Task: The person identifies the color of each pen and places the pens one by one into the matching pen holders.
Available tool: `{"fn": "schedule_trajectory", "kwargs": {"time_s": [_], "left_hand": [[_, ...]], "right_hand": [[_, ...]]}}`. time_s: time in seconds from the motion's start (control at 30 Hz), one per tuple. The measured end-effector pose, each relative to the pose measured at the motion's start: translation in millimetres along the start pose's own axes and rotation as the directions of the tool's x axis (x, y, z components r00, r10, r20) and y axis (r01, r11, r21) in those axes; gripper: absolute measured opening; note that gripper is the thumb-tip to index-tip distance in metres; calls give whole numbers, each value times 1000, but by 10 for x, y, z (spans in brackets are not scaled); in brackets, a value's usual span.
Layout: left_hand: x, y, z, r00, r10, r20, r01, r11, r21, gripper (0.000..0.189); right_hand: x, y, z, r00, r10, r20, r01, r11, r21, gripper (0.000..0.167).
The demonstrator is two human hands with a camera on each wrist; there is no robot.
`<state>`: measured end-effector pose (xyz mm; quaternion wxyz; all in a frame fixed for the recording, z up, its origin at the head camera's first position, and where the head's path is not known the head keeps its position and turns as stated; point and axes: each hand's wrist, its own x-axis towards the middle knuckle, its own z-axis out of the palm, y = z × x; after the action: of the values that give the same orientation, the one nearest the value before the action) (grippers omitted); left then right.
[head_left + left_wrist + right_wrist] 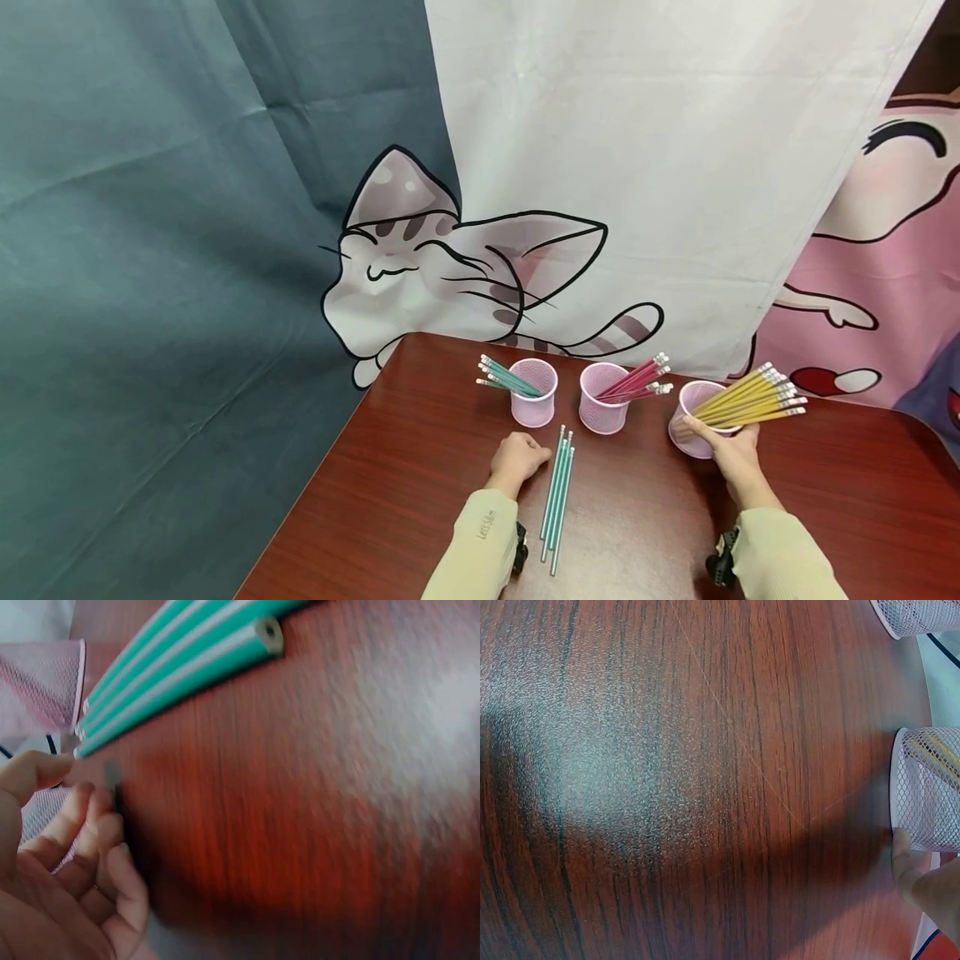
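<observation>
My right hand (737, 463) grips a pink mesh pencil cup (690, 446) by its near side, thumb on the left and fingers round to the right. Yellow pencils (742, 400) fan out of this cup toward the right, eraser ends up. In the right wrist view only the thumb side of that hand shows, against the mesh. My left hand (517, 457) rests low over the table with loosely bent fingers and nothing in them. Several teal pencils (557, 500) lie side by side just right of it. Their eraser ends come close to its fingertips in the left wrist view.
Another pink mesh cup (533, 410) holds teal pencils leaning left. Beside it, a middle cup (602, 417) holds dark pink pencils leaning right. All the cups stand near the back of the brown table (375, 467), before a printed cloth (637, 167).
</observation>
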<state>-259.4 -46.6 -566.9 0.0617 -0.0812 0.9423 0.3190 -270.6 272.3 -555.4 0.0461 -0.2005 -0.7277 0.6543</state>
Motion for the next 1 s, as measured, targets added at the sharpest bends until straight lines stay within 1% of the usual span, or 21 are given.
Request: {"fn": "schedule_trajectory", "kwargs": {"time_s": [0.1, 0.23, 0.5, 0.7, 0.87, 1.0], "left_hand": [[-33, 79, 16, 1000, -8, 28, 6, 997, 74, 24], [-65, 136, 29, 998, -3, 60, -5, 990, 138, 30], [-75, 185, 37, 998, -5, 57, -7, 979, 204, 30], [-61, 208, 52, 999, -9, 39, 0, 974, 224, 39], [-57, 208, 53, 1000, 10, 26, -16, 975, 221, 36], [-62, 216, 37, 1000, 2, 23, -7, 973, 229, 37]], "right_hand": [[-4, -6, -3, 1000, 6, 6, -6, 1000, -6, 101], [-13, -11, -6, 1000, 10, 14, -10, 1000, -7, 101], [-17, -12, -13, 1000, 9, 10, -9, 1000, -21, 101], [-18, -14, -17, 1000, 17, 19, -16, 1000, -17, 101], [-17, -8, -19, 1000, 15, 18, -14, 1000, -23, 101], [-16, 0, -25, 1000, 14, 19, -13, 999, -36, 103]]}}
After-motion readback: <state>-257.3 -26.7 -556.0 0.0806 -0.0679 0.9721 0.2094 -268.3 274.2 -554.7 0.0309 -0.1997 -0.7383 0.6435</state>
